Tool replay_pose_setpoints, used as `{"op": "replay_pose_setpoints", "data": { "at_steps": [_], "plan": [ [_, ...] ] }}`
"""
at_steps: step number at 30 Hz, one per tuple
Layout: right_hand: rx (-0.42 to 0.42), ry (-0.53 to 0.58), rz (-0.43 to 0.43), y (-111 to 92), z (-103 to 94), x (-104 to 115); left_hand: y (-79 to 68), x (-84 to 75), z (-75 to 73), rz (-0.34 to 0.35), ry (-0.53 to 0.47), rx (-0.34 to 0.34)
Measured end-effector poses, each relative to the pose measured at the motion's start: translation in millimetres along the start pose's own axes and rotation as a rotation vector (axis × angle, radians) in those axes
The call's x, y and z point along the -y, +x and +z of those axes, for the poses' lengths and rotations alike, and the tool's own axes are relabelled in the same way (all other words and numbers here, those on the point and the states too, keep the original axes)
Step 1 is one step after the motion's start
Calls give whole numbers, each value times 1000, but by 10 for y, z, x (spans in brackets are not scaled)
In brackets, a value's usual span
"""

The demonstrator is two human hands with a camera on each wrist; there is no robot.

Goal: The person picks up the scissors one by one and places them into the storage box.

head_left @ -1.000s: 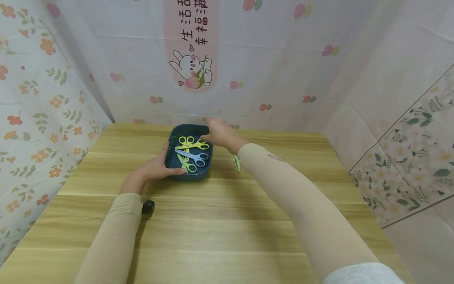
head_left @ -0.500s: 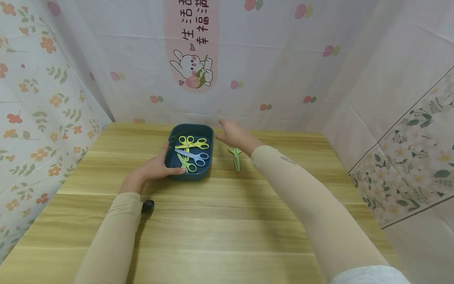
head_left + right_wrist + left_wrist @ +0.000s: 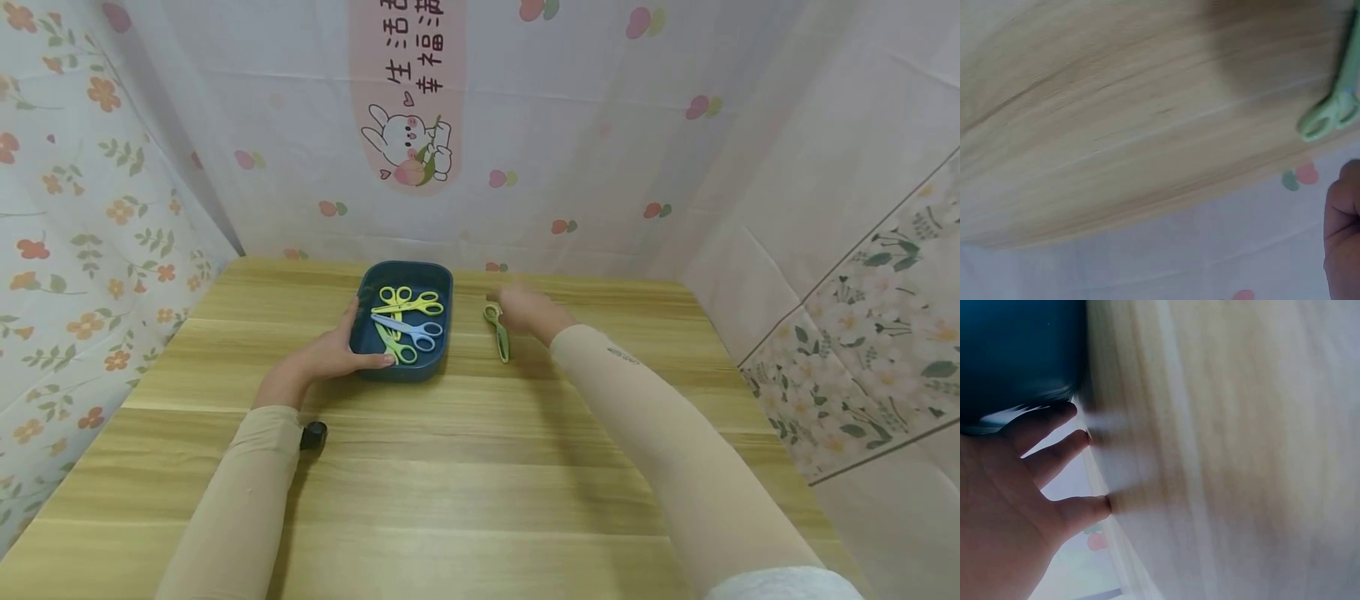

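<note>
A dark blue plastic bin (image 3: 405,374) holds yellow, light blue and green scissors. My left hand (image 3: 330,354) holds its near left corner, thumb over the rim and fingers along the left wall. In the left wrist view the spread fingers (image 3: 1057,459) stand beside the bin's wall (image 3: 1019,356), tips down at the tabletop. Right of the bin, a pair of green scissors (image 3: 501,340) lies on the table, handles toward the back. My right hand (image 3: 532,310), blurred, is just right of these handles. The right wrist view shows only the hand's edge (image 3: 1342,231), apart from the green scissors (image 3: 1329,112).
The wood-grain table (image 3: 420,483) runs back to a white curtain (image 3: 600,150) with a printed rabbit (image 3: 408,142). Floral curtains hang at left (image 3: 90,217) and right (image 3: 885,333). A small black object (image 3: 314,435) sits at my left wrist.
My right hand has moved from over the bin's right rim to the right and down, beside the green scissors' handles. The left hand, bin and scissors stay where they were.
</note>
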State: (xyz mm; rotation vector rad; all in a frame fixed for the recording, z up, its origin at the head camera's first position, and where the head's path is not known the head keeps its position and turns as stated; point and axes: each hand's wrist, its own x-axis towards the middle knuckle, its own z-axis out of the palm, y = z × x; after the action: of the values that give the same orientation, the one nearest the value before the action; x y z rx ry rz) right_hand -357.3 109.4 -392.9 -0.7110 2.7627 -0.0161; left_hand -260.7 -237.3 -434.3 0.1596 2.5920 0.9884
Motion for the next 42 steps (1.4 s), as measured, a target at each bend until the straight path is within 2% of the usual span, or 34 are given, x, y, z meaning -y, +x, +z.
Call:
{"op": "replay_pose_setpoints", "data": {
  "at_steps": [3,6,13,18,29,35,42],
  "plan": [
    [35,-21,-8,-25,65,-46,5,4,1,1,-1,-1],
    [29,-24,-33,-63,108,-70,7,7,0,5,5,-4],
    [-29,-3,-47,-156,170,-115,15,19,10,2,-7,1],
    [-63,-51,-42,-211,200,-165,11,26,17,0,-14,5],
    [15,-49,24,-439,196,-149,11,25,9,7,-2,-6],
    [50,2,86,-561,248,-73,8,11,4,7,-9,-4],
    [32,-8,142,-613,305,-43,2,7,6,10,-5,-7]
  ]
}}
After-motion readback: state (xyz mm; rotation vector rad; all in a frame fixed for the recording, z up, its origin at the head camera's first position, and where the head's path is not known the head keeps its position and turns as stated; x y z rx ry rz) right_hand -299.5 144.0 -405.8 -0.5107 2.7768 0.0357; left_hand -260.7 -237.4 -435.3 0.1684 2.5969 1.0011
